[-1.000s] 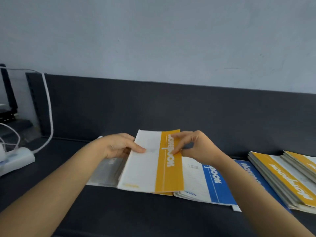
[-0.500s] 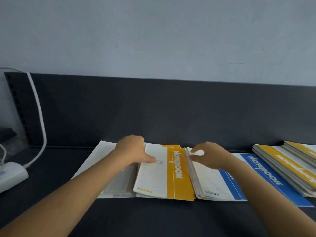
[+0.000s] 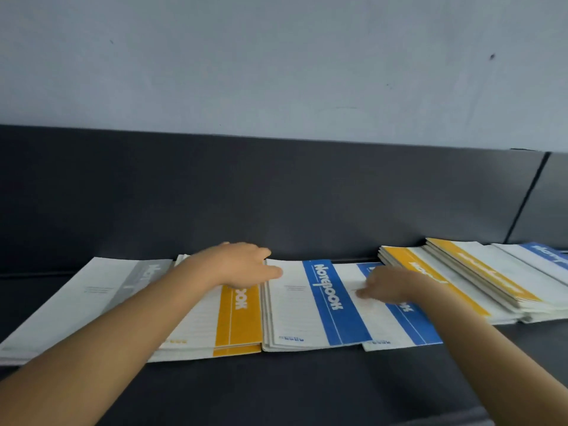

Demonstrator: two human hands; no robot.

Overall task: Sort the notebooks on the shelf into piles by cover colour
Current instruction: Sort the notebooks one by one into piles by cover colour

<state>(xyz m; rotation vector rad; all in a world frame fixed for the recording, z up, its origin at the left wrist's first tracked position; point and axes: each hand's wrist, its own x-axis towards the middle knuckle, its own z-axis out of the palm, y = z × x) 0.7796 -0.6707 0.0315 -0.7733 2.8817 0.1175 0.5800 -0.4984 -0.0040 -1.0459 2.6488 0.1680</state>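
Notebooks lie in a row on the dark shelf (image 3: 276, 392). At the left is a grey-striped pile (image 3: 76, 305), then a yellow-striped pile (image 3: 236, 324), then a blue-striped pile (image 3: 310, 312). A single blue-striped notebook (image 3: 405, 327) lies flat to its right. My left hand (image 3: 236, 265) rests on the far end of the yellow pile, thumb reaching onto the blue pile. Over the single blue notebook is my right hand (image 3: 387, 287), its fingertips touching the white cover. Neither hand grips anything.
At the right stands a mixed heap of yellow-striped notebooks (image 3: 455, 278) with a blue-striped one (image 3: 541, 256) at the frame edge. A dark back panel (image 3: 276, 195) rises behind the shelf. Bare shelf surface runs along the front.
The yellow notebook held in both hands went down onto the yellow pile. My right hand let go and moved right onto the blue notebook. The view swung right, losing the cable and socket strip.
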